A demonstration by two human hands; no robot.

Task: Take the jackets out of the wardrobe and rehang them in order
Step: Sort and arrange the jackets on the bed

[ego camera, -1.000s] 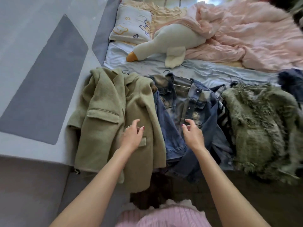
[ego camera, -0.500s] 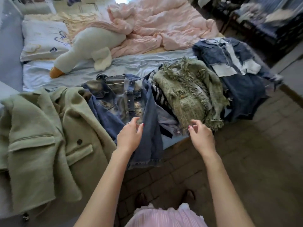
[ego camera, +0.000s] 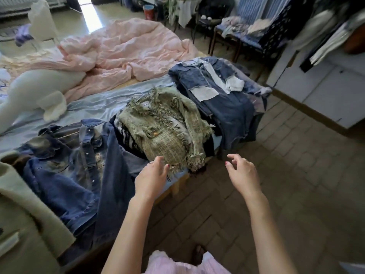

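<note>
Several jackets lie in a row along the bed's near edge: an olive wool coat [ego camera: 25, 224] at far left, a dark denim jacket [ego camera: 75, 171], a green fringed tweed jacket [ego camera: 167, 129] on a striped garment, and a patchwork denim jacket [ego camera: 219, 93] at the right. My left hand [ego camera: 152, 177] hovers with relaxed fingers at the tweed jacket's lower hem, holding nothing. My right hand [ego camera: 243, 175] hangs over the floor to the right of that jacket, fingers loosely curled and empty. The wardrobe [ego camera: 324, 36] with hanging clothes stands at upper right.
A pink duvet [ego camera: 122, 50] and a white plush goose [ego camera: 33, 91] lie on the blue sheet [ego camera: 94, 107] behind the jackets. Chairs with clothes [ego camera: 243, 30] stand at the back. White cabinet fronts [ego camera: 320, 91] border the tiled floor [ego camera: 296, 184] on the right.
The view has swung right from the olive coat toward the tweed and patchwork jackets and the wardrobe. Both hands moved right with it, still holding nothing.
</note>
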